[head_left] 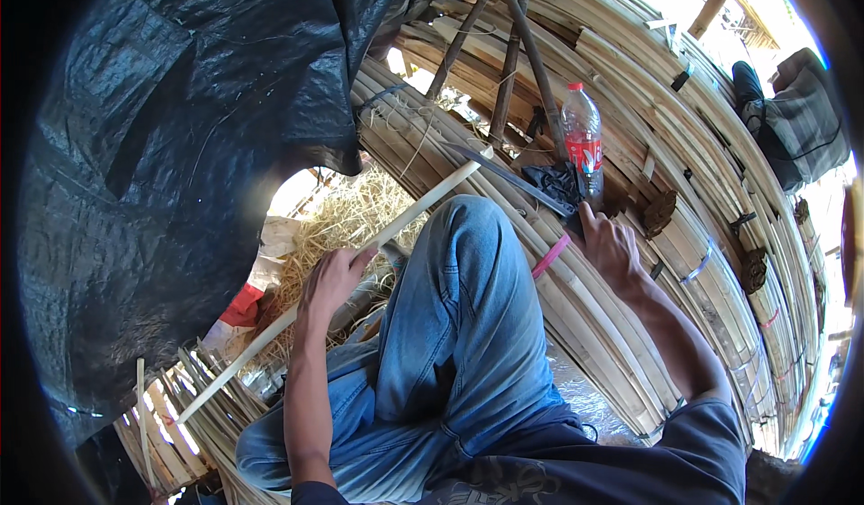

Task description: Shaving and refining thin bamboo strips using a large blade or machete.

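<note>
Head view: left of the bottle (583,136), the left hand (335,282) grasps a pale strip (412,211); just beside the bottle, the right hand (614,248) grips a knife (524,185).

Single view: head-worn fisheye, facing down over the jeans (468,325), close above left hand (333,282) and right hand (614,248).

the knife (515,179) is partly hidden (by the right hand (614,247))
</note>
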Demonstrator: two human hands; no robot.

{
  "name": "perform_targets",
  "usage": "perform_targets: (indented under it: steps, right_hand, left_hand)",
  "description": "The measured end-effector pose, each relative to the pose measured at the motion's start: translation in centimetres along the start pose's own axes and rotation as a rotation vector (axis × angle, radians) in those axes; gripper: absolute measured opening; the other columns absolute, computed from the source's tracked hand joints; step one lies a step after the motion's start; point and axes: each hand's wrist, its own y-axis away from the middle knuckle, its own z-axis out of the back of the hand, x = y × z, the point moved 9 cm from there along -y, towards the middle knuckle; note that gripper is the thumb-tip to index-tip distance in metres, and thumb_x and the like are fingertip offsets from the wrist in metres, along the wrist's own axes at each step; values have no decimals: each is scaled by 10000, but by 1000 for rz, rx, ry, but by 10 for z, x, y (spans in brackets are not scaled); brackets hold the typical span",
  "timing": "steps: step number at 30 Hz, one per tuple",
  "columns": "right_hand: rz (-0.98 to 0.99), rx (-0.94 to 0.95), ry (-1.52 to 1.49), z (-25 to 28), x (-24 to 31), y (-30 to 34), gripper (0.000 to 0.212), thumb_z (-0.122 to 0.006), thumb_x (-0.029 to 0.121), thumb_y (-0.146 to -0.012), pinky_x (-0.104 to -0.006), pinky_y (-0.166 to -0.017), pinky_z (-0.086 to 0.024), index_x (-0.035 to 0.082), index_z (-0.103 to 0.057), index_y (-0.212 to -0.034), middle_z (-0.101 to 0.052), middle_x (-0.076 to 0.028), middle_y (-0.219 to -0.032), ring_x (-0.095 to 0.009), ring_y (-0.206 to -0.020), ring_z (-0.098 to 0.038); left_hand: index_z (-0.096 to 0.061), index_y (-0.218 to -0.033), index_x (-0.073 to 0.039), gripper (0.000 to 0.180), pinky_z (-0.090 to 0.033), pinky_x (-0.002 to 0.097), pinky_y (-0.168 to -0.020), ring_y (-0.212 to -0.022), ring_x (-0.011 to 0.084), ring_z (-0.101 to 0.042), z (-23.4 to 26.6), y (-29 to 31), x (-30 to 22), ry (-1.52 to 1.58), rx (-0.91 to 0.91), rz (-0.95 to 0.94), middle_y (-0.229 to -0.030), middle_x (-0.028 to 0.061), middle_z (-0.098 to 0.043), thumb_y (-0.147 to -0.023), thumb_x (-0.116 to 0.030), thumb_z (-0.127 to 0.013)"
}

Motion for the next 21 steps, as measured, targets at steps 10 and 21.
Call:
perform_targets:
  steps: [10, 21]
  right_hand:
    - [-119, 166, -30, -7, -15, -57, 465, -695, 430, -931, -466, -565, -544, 41, -560, -1145, -664, -173, -729, -363, -639, -682]
    - [-418, 609, -1521, 36, 33, -53, 338, -616, 334, -1012, -294, -551, -453, 60, -527, -835, -535, 11, -676, -97, -601, -544]
  left_hand:
    - [-642, -858, 43, 625, -416, 428, -584, -537, 244, -440, 9, 9, 8, 213, 136, -12, -555, 107, -447, -1053, -530, -484]
    - [-721, -972, -65, 377, -475, 489, -729, -791, 392, -615, 184, 114, -32, -168, -442, 70, -749, 180, -660, -1001, -417, -590]
